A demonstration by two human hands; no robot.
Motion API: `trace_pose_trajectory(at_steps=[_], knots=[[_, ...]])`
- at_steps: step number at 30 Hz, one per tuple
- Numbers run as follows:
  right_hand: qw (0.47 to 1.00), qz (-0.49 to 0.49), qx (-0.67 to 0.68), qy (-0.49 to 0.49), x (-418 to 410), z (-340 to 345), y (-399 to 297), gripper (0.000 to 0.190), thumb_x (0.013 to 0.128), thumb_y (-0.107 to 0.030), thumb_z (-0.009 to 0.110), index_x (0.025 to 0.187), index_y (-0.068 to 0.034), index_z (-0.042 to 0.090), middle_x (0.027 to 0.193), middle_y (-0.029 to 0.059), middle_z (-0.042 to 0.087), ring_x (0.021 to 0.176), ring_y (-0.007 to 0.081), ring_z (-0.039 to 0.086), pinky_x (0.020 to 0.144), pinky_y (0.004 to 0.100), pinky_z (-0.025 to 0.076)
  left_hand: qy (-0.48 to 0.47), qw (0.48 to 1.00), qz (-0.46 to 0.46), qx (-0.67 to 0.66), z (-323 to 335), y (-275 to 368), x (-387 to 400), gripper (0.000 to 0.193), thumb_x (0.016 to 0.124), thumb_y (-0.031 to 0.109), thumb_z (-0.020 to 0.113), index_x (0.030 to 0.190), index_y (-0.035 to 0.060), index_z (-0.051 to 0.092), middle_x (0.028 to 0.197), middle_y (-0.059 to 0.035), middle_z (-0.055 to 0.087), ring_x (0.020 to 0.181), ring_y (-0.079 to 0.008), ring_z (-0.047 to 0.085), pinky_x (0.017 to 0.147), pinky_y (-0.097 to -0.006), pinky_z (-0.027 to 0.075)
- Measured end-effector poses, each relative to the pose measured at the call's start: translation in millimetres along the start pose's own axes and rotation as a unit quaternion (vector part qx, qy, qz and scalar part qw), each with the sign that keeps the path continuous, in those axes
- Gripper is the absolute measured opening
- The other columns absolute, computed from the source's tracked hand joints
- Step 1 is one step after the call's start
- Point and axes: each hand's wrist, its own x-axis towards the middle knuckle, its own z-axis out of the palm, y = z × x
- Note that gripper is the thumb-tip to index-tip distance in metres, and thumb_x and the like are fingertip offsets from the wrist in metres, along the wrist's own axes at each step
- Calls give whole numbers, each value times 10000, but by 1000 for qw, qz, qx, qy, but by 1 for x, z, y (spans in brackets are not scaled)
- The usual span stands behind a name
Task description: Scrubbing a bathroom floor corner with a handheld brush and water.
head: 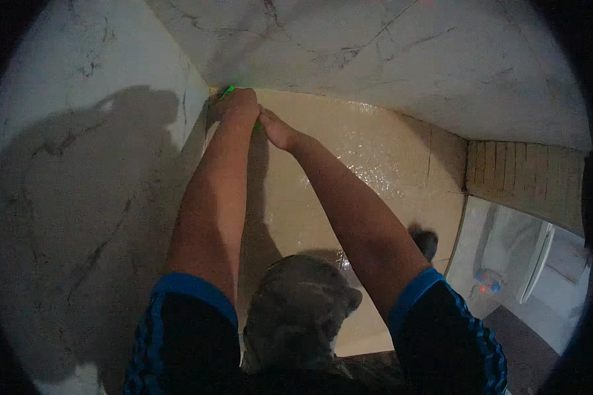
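Note:
Deep in the corner where two walls meet, my left hand (241, 105) is closed over a bright green object (229, 91). One green tip shows above the knuckles and a small green bit shows below, between my hands. The rest is hidden, so its kind is unclear. My right hand (275, 128) is pressed close beside the left, fingertips touching it near the lower green bit. Whether the right fingers also grip the green object cannot be seen. Beneath both hands lies a wet, shiny beige tile surface (321, 207).
Marble-patterned walls rise on the left (94, 207) and at the far side (356, 54). A grey-clothed knee (296, 306) juts up between my arms. Near my right forearm is a blurred dark object (425, 242). A ribbed panel (519, 170) and a reflective surface (479, 237) stand at right.

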Motion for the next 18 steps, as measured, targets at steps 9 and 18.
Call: trace_pose_trajectory(at_steps=[9,18], knots=[[985,-16,-169,-5,-8,-1,-16,489,785,-131,420,1244,-81,261,1217,187,358,1145,293,332,953,379,273,-3,1000,18,4,-4,-3,-5,227,708,127,542,913,35,572,932,-159,572,890,-275,553,741,-382,445],[945,-12,-292,145,-30,-16,6,281,778,-108,423,1055,-94,470,855,175,552,797,326,545,686,401,440,70,996,28,-40,23,23,-6,170,722,108,552,863,19,585,900,-172,575,836,-280,573,681,-365,472]])
